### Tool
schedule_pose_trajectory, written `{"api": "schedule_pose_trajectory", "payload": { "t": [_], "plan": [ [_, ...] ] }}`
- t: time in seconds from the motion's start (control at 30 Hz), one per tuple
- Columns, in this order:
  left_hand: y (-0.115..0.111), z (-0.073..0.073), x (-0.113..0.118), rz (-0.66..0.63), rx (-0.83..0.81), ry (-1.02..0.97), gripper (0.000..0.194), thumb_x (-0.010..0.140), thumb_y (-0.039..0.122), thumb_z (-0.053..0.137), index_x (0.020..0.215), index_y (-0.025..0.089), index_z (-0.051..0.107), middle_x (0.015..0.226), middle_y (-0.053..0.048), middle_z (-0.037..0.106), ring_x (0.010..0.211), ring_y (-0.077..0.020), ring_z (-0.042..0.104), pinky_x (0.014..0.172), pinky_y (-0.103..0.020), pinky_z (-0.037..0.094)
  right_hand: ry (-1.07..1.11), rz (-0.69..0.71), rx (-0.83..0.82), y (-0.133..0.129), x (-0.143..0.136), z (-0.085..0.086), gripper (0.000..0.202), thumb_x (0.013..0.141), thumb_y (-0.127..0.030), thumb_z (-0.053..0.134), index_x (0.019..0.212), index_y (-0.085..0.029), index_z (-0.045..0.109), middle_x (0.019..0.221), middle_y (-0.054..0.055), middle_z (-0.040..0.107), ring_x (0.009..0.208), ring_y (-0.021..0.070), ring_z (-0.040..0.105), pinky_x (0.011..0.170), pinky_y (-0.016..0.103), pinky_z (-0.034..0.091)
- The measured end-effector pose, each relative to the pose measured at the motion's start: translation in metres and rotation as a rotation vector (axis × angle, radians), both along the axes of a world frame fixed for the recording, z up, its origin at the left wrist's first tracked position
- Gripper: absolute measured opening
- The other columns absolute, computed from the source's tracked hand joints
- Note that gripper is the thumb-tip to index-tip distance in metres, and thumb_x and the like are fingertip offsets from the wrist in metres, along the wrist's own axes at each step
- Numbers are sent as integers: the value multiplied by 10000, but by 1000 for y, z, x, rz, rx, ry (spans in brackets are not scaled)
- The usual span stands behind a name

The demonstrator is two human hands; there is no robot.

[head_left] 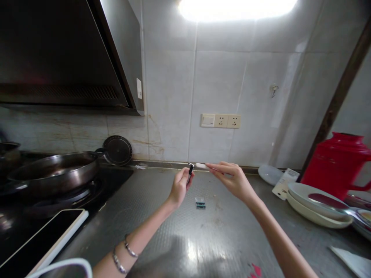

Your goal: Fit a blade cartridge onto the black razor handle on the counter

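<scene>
My left hand (180, 186) is closed round the handle of a small black razor (191, 169), its silvery T-shaped head pointing up. My right hand (233, 179) pinches a short white stick-like piece (201, 166) between thumb and fingers. The tip of that piece is at the razor's head; whether they touch I cannot tell. Below both hands, a small clear pack with dark teal strips (199, 203) lies flat on the metal counter (232, 231).
At left, a steel pan (58, 170) stands on the black stove under a range hood (63, 58). A phone (43, 239) lies near front left. On the right are stacked plates (319, 216), a red thermos (333, 166) and a white card (285, 184). Wall sockets (227, 121) sit behind.
</scene>
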State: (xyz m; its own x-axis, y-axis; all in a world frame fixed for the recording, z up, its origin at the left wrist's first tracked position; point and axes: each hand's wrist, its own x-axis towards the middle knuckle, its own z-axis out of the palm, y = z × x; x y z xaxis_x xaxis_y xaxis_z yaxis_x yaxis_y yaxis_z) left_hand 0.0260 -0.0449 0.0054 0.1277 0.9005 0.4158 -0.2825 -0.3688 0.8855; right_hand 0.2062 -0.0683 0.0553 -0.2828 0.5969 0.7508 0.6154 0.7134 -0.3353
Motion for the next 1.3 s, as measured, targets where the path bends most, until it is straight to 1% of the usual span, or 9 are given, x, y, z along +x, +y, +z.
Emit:
{"api": "schedule_pose_trajectory", "payload": {
  "t": [0.2,0.4,0.63,0.8,1.0,1.07,1.2,1.3],
  "plan": [
    [-2,-2,2,53,14,31,379,800,521,462,717,156,521,584,28,425,474,-62,349,410,-160,246,0,4,-1,-4,-4,1,292,849,-359,508,1057,-236,673,715,34,645,622,131,541,700,285,391],
    [-1,-4,2,47,38,53,378,819,519,431,729,160,508,586,29,412,473,-64,330,414,-167,239,26,54,-61,-1,2,1,285,847,-365,508,1016,-225,691,728,38,644,641,139,556,645,260,409],
    [-2,-5,4,27,51,80,386,828,515,416,743,149,502,598,30,403,484,-59,334,410,-160,242,52,98,-65,-2,-3,1,290,849,-354,512,1041,-217,680,761,49,652,670,147,565,655,267,420],
    [-2,-3,3,-54,24,41,361,833,497,411,736,156,479,555,53,370,413,-40,282,364,-155,204,52,75,-73,3,5,0,277,844,-358,518,1014,-225,692,746,45,639,663,147,563,624,258,419],
    [-1,-3,4,-251,-86,-30,322,820,472,434,730,164,462,503,72,340,343,-25,222,321,-152,131,25,92,-9,1,-4,-4,266,849,-341,520,1045,-251,675,775,35,649,694,142,578,712,276,413],
    [-2,-2,4,-297,-140,-48,305,811,461,447,729,167,456,493,77,328,335,-23,207,314,-149,110,15,79,5,5,-3,-6,259,849,-333,522,1042,-254,675,782,35,650,699,140,579,724,277,405],
    [-2,0,2,-327,-209,-73,283,805,443,454,725,172,446,473,82,312,329,-22,186,307,-141,95,14,30,15,11,6,-9,238,845,-322,530,1011,-256,687,775,30,648,688,137,573,711,276,393],
    [-2,0,1,-327,-215,-71,280,808,438,453,728,170,454,470,80,313,329,-22,188,304,-138,94,13,32,24,8,4,-8,234,847,-317,528,1014,-265,683,790,27,650,704,140,578,733,285,385]
  ]
}}
